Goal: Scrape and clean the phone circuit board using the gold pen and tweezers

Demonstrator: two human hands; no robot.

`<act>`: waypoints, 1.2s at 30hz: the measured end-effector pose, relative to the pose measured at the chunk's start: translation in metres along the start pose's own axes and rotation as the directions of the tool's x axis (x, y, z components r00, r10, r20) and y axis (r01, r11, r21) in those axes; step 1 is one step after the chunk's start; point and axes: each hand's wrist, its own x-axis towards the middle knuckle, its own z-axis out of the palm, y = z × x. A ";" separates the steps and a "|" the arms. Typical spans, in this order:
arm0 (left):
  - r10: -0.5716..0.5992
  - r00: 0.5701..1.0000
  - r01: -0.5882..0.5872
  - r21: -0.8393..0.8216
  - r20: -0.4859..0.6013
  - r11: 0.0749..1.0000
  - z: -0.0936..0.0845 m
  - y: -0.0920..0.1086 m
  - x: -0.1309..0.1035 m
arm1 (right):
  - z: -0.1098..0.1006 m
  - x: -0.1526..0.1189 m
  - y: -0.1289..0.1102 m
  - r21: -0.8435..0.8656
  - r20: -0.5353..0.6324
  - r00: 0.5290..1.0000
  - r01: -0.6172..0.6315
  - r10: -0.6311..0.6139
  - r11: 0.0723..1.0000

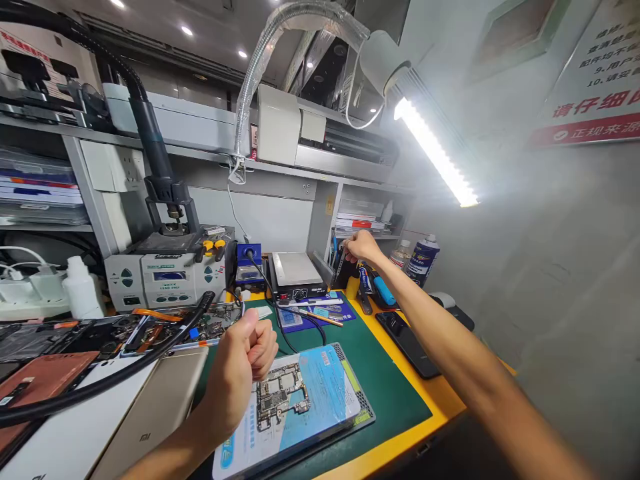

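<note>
My left hand (247,360) is closed in a loose fist, thumb on top, above the left edge of a blue and white flat box (327,383); nothing shows in it. On that box lies a phone circuit board (275,399), just right of the fist. My right hand (363,247) is stretched far forward at a group of upright tools (334,248) by the shelf's right end. Its fingers are bent together at the tool handles, and what they grip is hidden. Below that hand stands a blue tube (365,280).
A hot-air and soldering station (167,277) stands at left, its black hose (125,377) crossing phones and parts. Behind the green mat (395,393) is a heating plate (297,270). A black phone (407,343) lies right, near a spray can (423,260). A lit lamp (435,150) hangs overhead.
</note>
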 end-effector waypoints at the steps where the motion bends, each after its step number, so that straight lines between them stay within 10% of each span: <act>1: 0.003 1.000 -0.003 0.007 0.004 1.000 0.000 0.000 0.000 | -0.009 -0.002 -0.006 0.016 -0.025 0.999 0.023 -0.022 1.000; 9: 0.006 1.000 -0.007 0.028 0.021 1.000 0.000 0.001 -0.002 | -0.066 -0.063 -0.018 0.098 -0.060 0.988 0.145 -0.139 0.985; 15: -0.005 1.000 0.004 0.040 0.017 0.999 0.000 0.002 -0.002 | -0.010 -0.108 0.028 0.097 0.225 0.972 0.046 -0.067 0.994; 25: -0.074 0.997 0.074 0.049 -0.007 0.996 -0.001 0.003 0.001 | 0.035 -0.105 0.065 0.017 0.474 0.880 0.035 -0.039 0.999; 36: -0.069 0.997 0.068 0.023 0.032 0.997 -0.005 0.005 0.005 | 0.061 -0.138 0.058 0.412 0.445 0.874 -0.007 -0.195 0.911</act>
